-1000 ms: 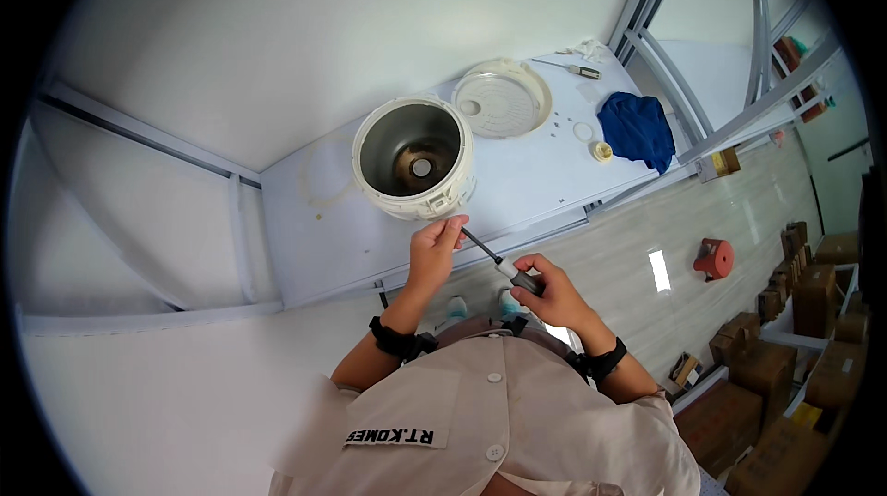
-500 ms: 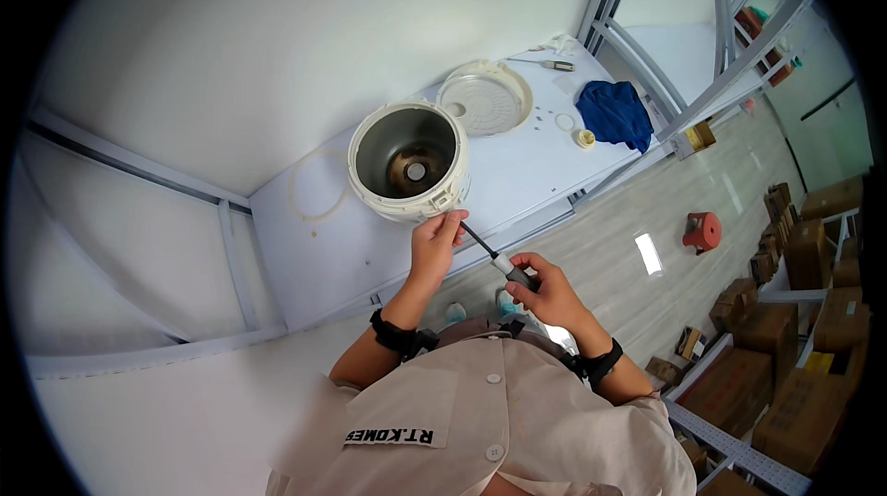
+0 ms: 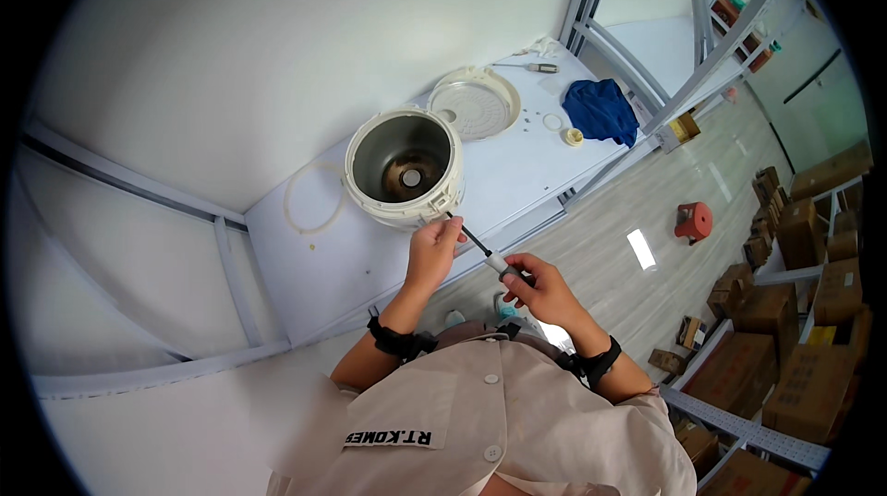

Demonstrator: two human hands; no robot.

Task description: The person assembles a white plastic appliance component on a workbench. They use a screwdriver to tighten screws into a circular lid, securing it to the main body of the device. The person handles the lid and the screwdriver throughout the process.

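A white rice cooker body (image 3: 399, 211) stands on the white table, open at the top, its grey inside stained brown around a round centre piece. My right hand (image 3: 541, 287) is closed around the handle of a screwdriver (image 3: 476, 240). Its dark shaft slants up and left to the cooker's front side, below the rim. My left hand (image 3: 431, 254) pinches at the shaft's far end, close against the cooker; the fingers hide the tip. Behind the cooker lies its detached round lid (image 3: 480, 110). A pale ring (image 3: 289, 211) rests left of the cooker.
At the table's right are a blue cloth (image 3: 601, 113), a small yellowish cap (image 3: 573, 137), a thin ring (image 3: 552, 122) and several tiny parts. A second screwdriver (image 3: 543, 67) lies farther back. Metal frame posts bound the table. A red stool (image 3: 693, 222) and cardboard boxes (image 3: 739, 368) stand right.
The whole view has shifted slightly. Both hands keep their grips, and the screwdriver stays at the cooker's front with little visible change.
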